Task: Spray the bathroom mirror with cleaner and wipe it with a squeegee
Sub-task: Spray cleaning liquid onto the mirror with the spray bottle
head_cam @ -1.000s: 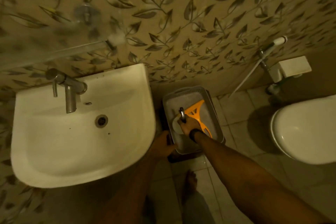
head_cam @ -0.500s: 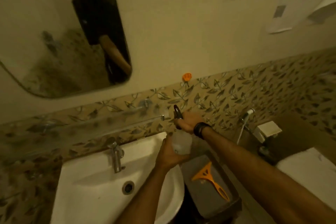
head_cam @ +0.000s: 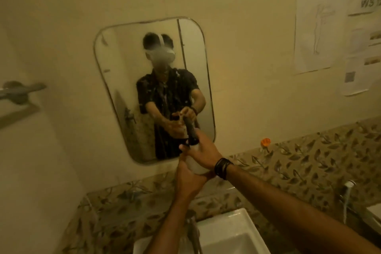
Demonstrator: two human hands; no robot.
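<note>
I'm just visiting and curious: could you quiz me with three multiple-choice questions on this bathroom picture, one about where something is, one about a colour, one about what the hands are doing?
1. Where is the mirror?
A. on the wall above the sink
B. on the floor
C. beside the papers at right

2. What colour is the small hook on the wall?
A. blue
B. orange
C. green

3. What holds the spray bottle?
A. nothing
B. one hand
C. both hands

Answers: 1 A, it hangs over the basin. 2 B, it shows orange above the leaf tiles. 3 C, the left hand grips the body and the right hand the neck.
</note>
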